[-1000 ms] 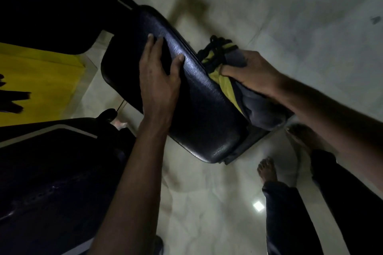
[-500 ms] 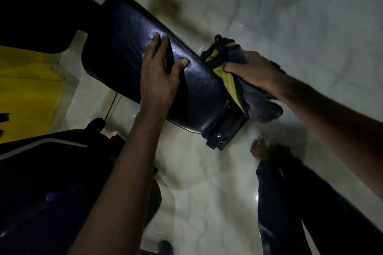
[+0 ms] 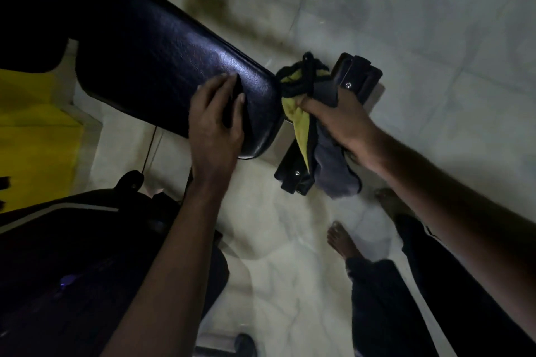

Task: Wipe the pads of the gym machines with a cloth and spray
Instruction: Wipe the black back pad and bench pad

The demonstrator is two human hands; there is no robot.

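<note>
A long black leather pad slants across the upper left of the dim head view. My left hand rests on its near end, fingers laid over the top and thumb on the surface. My right hand grips a grey and yellow cloth bunched against the pad's end and the black metal bracket under it. The cloth's loose tail hangs down past the bracket. No spray bottle is in view.
Another black padded machine part fills the lower left. A dark pad sits at the top left, with a yellow surface beyond. My bare feet and dark trouser legs stand on the pale marble floor.
My right hand has slid the cloth off the pad's side down to its end and bracket. My left hand has shifted along the pad toward that end. The view has swung.
</note>
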